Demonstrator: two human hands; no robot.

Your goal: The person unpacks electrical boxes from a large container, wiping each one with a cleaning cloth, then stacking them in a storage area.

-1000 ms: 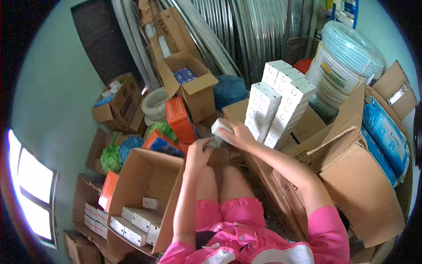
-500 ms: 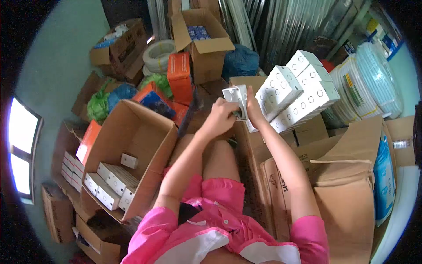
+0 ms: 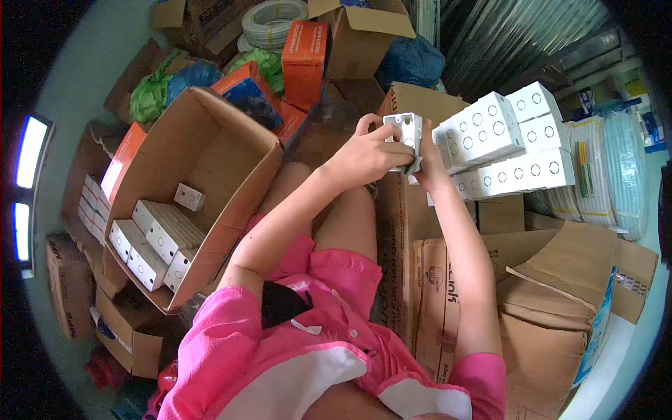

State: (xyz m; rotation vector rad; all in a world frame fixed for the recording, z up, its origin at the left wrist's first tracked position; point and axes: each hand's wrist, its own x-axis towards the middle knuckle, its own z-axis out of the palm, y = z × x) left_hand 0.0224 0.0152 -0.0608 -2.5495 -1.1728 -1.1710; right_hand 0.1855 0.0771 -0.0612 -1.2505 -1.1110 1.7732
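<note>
A white plastic electrical junction box [image 3: 408, 127], open side toward me, is held up in front of my knees. My right hand [image 3: 434, 164] grips it from the right, palm along its side wall. The bent fingers of my left hand [image 3: 374, 154] reach into its open side, with a small grey-green cloth [image 3: 413, 166] bunched at the fingertips. Part of the cloth is hidden by the fingers and the box. Just right of my right hand, rows of stacked white junction boxes [image 3: 483, 133] rest on a cardboard carton [image 3: 402, 217].
To my left, an open cardboard box [image 3: 231, 203] holds several stacked white junction boxes [image 3: 154, 245] and a loose one [image 3: 189, 197]. Behind are orange boxes [image 3: 305, 59], plastic bags [image 3: 413, 61] and a coil of white tubing [image 3: 274, 24]. Torn cartons [image 3: 539, 315] stand at my right.
My view has tilted down and turned, so the surroundings shift in the picture. Both hands still hold the junction box; the left fingers have shifted around its open side.
</note>
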